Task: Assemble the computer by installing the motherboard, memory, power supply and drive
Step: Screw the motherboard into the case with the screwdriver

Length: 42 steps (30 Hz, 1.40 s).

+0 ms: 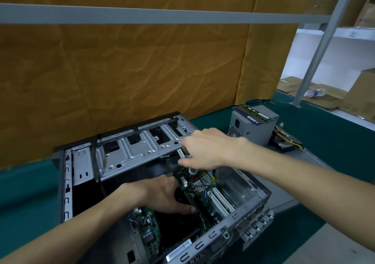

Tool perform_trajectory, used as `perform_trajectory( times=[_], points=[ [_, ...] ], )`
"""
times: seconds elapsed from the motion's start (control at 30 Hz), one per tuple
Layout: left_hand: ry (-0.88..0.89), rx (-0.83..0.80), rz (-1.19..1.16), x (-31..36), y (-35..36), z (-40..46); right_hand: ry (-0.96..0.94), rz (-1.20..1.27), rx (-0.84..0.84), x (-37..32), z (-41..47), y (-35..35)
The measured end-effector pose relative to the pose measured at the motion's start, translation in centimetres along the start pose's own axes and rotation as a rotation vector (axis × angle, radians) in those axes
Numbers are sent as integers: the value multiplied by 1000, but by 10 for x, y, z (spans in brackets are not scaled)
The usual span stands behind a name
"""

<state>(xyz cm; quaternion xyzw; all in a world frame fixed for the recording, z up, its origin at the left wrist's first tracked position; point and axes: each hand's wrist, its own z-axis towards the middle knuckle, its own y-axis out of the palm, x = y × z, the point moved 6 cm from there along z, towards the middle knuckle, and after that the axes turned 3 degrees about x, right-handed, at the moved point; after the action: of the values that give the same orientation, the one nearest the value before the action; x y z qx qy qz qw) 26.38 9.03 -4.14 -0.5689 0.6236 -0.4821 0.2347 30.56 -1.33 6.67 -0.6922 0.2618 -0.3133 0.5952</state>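
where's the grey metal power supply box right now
In the head view the grey metal power supply box stands on the green table mat at the right, outside the open computer case, with green memory sticks lying on top.

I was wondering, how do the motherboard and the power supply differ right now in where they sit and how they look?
The motherboard lies inside the open case, while the power supply stands outside it on the green mat. The motherboard is a flat green board with white slots; the power supply is a grey metal box. The left hand rests on the motherboard and the right hand works just above it; nobody touches the power supply, which carries memory sticks on top.
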Motion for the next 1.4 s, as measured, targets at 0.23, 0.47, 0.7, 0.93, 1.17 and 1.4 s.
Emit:
perform_trajectory(
  times=[0.23,0.47,0.7,0.93,1.17,1.4],
  points=[
    [-4,16,-15,-4,-2,3,-55,-52,117,-8,5,-2],
    [2,31,-15,-5,0,4,-98,43,-9,-4,5,-4],
    [-18,55,-13,-7,0,5,-152,16,-37,-5,3,1],
    [-8,30,-37,-8,3,4,-123,20,44,-5,2,2],
    [123,232,-181,3,-3,14,-151,158,15,-3,-6,1],
    [196,483,-264,0,-17,28,-111,126,17,8,-3,0]
  ],
)
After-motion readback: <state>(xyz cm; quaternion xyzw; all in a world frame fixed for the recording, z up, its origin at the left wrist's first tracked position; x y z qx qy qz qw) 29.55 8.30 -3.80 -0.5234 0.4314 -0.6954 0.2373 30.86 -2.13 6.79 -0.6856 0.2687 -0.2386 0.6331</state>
